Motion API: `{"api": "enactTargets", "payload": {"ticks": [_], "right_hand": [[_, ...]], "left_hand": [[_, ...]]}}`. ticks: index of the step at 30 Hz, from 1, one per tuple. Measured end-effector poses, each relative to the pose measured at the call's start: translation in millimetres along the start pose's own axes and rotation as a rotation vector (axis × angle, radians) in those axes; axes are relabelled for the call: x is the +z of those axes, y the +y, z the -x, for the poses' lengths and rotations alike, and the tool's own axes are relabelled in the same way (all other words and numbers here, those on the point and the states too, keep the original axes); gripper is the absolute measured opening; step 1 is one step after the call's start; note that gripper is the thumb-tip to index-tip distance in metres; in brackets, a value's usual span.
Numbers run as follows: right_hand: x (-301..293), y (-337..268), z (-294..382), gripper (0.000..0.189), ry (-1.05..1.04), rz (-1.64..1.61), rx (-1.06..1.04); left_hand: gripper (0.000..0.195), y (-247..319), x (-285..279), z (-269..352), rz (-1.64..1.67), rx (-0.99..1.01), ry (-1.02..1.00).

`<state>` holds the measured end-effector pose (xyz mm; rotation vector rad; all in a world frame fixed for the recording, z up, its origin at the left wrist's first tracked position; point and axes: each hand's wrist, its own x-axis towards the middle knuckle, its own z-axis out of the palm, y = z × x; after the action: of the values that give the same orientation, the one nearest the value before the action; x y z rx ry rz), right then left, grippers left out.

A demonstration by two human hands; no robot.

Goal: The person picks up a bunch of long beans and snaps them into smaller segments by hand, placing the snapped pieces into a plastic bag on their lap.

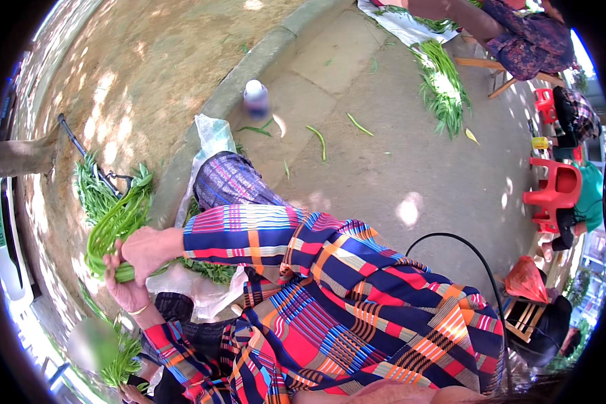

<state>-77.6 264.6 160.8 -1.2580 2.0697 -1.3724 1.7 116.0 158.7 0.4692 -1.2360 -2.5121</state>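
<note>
At the left, my right hand (149,248) closes over the lower end of a bundle of long green leafy stems (112,227), its knuckles hiding part of them. Just below, my left hand (126,293), with a yellow bangle at the wrist, grips the same stems between thumb and fingers. The leafy tops fan out on the ground, against a thin black pole (83,151). Beside my knees, more cut greens (212,271) lie on translucent plastic sheeting (214,134).
A raised concrete curb (232,83) runs past my knees, with a blurred bottle (256,99) beside it. Another bundle of greens (442,86) lies near a seated person at the upper right. Red plastic stools (555,184) stand at the right. Another person's hand (131,394) touches greens at the lower left.
</note>
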Motion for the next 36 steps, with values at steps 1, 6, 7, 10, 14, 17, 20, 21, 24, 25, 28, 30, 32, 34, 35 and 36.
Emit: {"api": "enactTargets", "payload": {"ticks": [1,6,7,10,14,17,20,21,24,25,28,30,32,34,35,36], "right_hand": [[-18,-1,6,0.037,-0.111,-0.017,-0.022],[-111,44,60,0.024,0.590,-0.181,-0.015],[-119,76,77,0.021,0.855,-0.266,0.014],[-132,196,156,0.023,0.951,0.069,0.430],[-91,326,263,0.028,0.561,0.421,1.038],[-68,343,298,0.051,0.336,0.400,1.231],[-51,356,315,0.062,0.199,0.369,1.371],[-43,362,312,0.064,0.108,0.372,1.373],[-20,383,323,0.054,0.056,0.422,1.459],[-15,383,325,0.053,0.130,0.394,1.464],[-4,388,335,0.048,0.360,0.389,1.457],[-7,400,346,0.044,0.408,0.362,1.436],[-11,399,354,0.034,0.498,0.297,1.490],[-23,385,360,0.021,0.624,0.195,1.624],[-28,380,377,0.018,0.722,0.136,1.711],[-25,381,406,0.017,0.883,0.137,1.700]], "left_hand": [[0.020,12,-8,6,0.060,0.002,0.078],[0.009,90,-96,54,0.152,0.068,-0.076],[0.012,98,-101,73,0.129,0.082,-0.040],[0.012,114,-141,112,-0.006,0.080,0.072],[0.005,126,-178,140,0.108,0.092,0.091],[0.004,119,-180,145,0.128,0.152,0.202],[0.011,130,-197,141,0.146,0.177,0.279],[0.009,141,-219,150,0.116,0.238,0.331],[0.007,136,-213,145,0.277,0.206,0.347],[0.007,134,-209,147,0.279,0.200,0.323],[0.009,125,-192,146,0.293,0.144,0.258],[0.007,127,-188,139,0.257,0.143,0.239],[0.007,137,-202,137,0.211,0.176,0.321],[0.006,139,-215,155,0.151,0.203,0.365],[0.006,132,-204,141,0.122,0.191,0.358],[0.005,123,-187,142,0.137,0.145,0.227]]}}
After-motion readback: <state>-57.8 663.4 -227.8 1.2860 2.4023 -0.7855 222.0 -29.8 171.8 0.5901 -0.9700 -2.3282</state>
